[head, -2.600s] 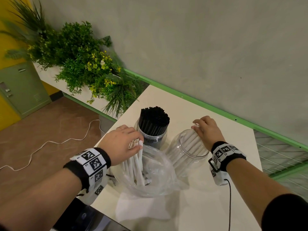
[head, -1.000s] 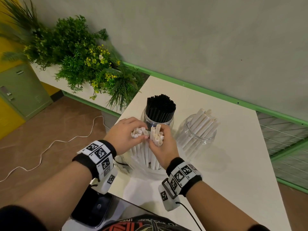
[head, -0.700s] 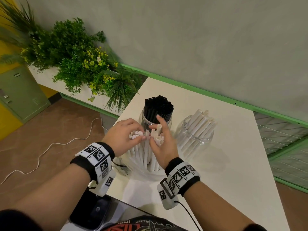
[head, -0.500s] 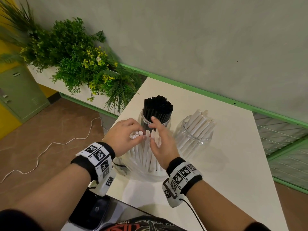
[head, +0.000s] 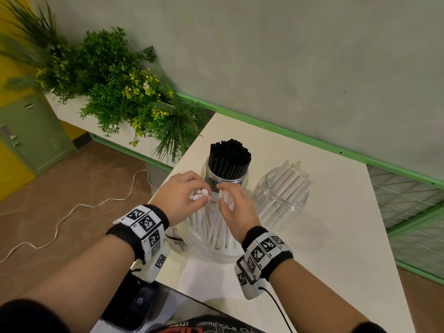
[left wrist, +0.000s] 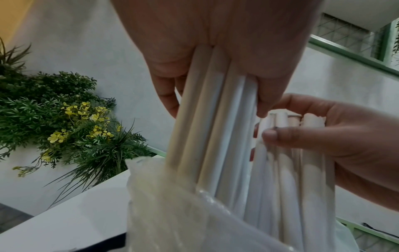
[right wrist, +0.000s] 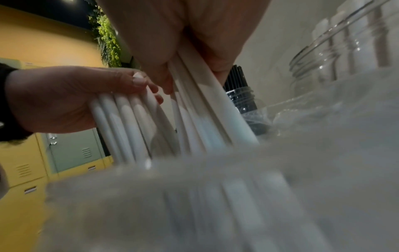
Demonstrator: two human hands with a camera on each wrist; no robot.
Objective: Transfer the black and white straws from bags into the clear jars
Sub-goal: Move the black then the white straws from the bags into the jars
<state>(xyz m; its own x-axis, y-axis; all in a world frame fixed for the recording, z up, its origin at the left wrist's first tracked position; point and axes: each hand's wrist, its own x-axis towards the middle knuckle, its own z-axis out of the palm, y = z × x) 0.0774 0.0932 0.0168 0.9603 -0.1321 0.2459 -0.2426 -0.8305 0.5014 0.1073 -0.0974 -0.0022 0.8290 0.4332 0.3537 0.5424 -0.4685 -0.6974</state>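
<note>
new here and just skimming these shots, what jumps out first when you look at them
Both hands meet at the table's near edge: the left hand and the right hand each grip a bunch of white straws standing in a clear plastic bag. Right behind them a jar packed with black straws stands out, and to its right a clear jar partly filled with leaning white ones. Leafy green plants fill the far left.
</note>
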